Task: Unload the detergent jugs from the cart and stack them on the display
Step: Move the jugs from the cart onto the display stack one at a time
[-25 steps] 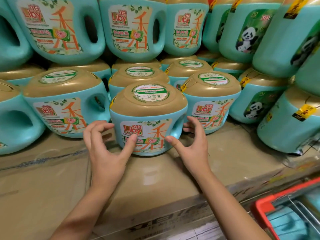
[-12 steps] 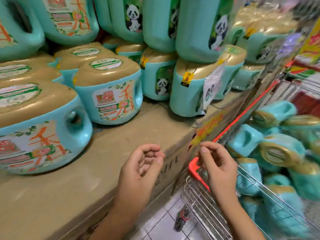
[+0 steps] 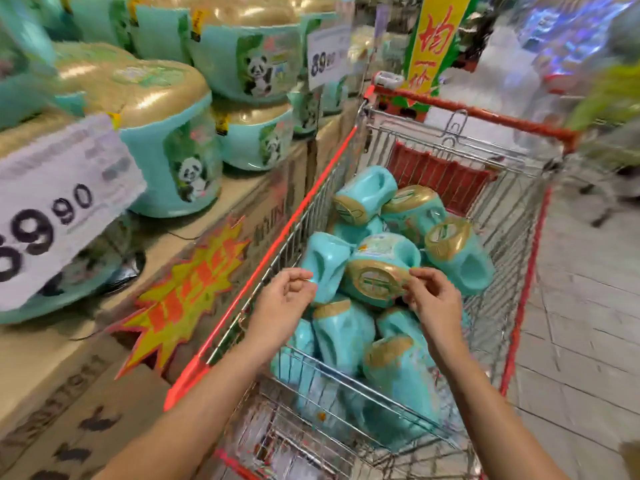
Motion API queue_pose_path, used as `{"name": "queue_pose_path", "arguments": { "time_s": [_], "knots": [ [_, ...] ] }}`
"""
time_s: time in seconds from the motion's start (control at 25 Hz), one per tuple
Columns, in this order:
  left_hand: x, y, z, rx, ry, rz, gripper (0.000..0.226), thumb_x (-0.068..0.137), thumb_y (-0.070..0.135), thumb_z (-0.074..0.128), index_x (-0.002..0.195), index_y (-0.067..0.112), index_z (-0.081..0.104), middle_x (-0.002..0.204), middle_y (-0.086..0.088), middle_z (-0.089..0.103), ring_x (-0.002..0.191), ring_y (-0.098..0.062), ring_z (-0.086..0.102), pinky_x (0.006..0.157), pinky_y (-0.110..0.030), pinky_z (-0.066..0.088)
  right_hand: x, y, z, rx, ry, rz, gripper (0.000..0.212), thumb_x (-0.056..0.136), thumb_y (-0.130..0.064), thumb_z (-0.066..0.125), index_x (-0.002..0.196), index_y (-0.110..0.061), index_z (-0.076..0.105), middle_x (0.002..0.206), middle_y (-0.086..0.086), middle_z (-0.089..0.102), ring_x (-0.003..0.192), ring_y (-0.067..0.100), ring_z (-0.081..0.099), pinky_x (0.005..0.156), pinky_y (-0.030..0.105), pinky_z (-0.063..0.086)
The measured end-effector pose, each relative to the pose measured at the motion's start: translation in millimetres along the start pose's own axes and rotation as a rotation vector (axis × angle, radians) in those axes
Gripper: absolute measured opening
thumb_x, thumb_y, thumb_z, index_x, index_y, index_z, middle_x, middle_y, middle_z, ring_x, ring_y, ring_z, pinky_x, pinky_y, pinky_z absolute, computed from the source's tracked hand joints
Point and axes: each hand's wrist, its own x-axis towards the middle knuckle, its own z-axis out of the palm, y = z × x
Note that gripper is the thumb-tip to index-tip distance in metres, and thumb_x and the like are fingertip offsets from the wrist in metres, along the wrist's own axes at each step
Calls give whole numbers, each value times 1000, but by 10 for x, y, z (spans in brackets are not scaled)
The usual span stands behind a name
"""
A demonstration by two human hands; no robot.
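Filling the left of the frame, the display is a platform of cardboard boxes carrying teal, gold-capped jugs with panda labels, stacked in tiers toward the upper left. A white price tag hangs in front of them at the left edge. A yellow and orange starburst sign sits on the box front, lower centre-left.

Just right of it stands the cart, a wire trolley with a red rim, close beside the display. Inside, a pile of detergent jugs lies tumbled on their sides.

The left hand hovers over the cart's near end with fingers loosely curled, holding nothing, just beside a teal jug body. At centre, the top jug points its gold cap at the camera. The right hand has its curled fingertips at that cap's right rim; blur hides whether they grip it.

A yellow banner with red characters hangs at upper centre-right, and pale floor tiles fill the right edge.
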Motion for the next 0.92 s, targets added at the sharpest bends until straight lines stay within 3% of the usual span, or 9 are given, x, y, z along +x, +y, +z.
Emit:
{"name": "queue_pose_path", "arguments": {
  "time_s": [0.12, 0.2, 0.28, 0.36, 0.56, 0.64, 0.76, 0.92],
  "knots": [
    [664, -236, 492, 125, -76, -86, 21, 92, 6, 57, 111, 14, 64, 81, -7, 60, 83, -21, 57, 72, -27, 43, 574, 323, -196, -110, 45, 103, 17, 90, -5, 57, 83, -20, 61, 81, 14, 64, 71, 25, 57, 69, 39, 46],
    [1092, -421, 787, 249, -119, -110, 28, 93, 11, 54, 118, 17, 65, 91, -11, 66, 89, -24, 61, 81, -31, 46, 906, 578, -242, -216, 45, 166, 7, 91, -11, 56, 93, -11, 63, 88, 17, 66, 83, 32, 61, 81, 46, 48],
    [1502, -577, 1020, 345, -116, -88, 30, 95, 13, 52, 122, 16, 64, 111, -17, 68, 105, -30, 62, 95, -34, 47, 1157, 777, -221, -313, 51, 216, 17, 92, -16, 56, 104, -6, 64, 103, 19, 68, 95, 31, 63, 85, 38, 47],
    [1905, -720, 1232, 432, -120, -82, 33, 98, 19, 51, 129, 12, 60, 128, -17, 62, 118, -30, 56, 96, -27, 38, 1382, 938, -152, -397, 39, 237, 27, 94, -23, 57, 113, -5, 62, 112, 16, 67, 102, 27, 61, 80, 27, 40],
    [2567, -1069, 1731, 487, -139, -231, 42, 101, 26, 41, 133, 1, 49, 137, -24, 51, 126, -36, 47, 101, -37, 36, 1826, 1252, 182, -676, -10, 347, 57, 94, -55, 43, 121, -6, 54, 125, 20, 60, 117, 37, 55, 91, 38, 41],
    [2593, -1205, 1840, 592, -101, -204, 44, 102, 31, 38, 135, 3, 48, 140, -23, 49, 128, -36, 46, 101, -37, 33, 1886, 1258, 297, -759, 48, 420, 62, 92, -56, 43, 126, -5, 50, 130, 22, 57, 121, 38, 52, 97, 41, 39],
    [2589, -1335, 1857, 693, -83, -155, 49, 102, 38, 36, 138, 8, 48, 141, -20, 49, 128, -35, 46, 103, -39, 33, 1903, 1242, 358, -643, 144, 506, 55, 86, -41, 54, 127, -3, 51, 129, 21, 58, 120, 38, 52, 98, 39, 39],
    [2408, -1353, 1727, 245, -85, -247, 44, 96, 40, 51, 133, 16, 55, 125, 4, 57, 98, -14, 58, 82, -30, 44, 1681, 1195, 343, -259, 177, 481, 38, 84, -16, 56, 117, 3, 54, 115, 20, 63, 104, 36, 59, 88, 42, 48]
  ]
}}
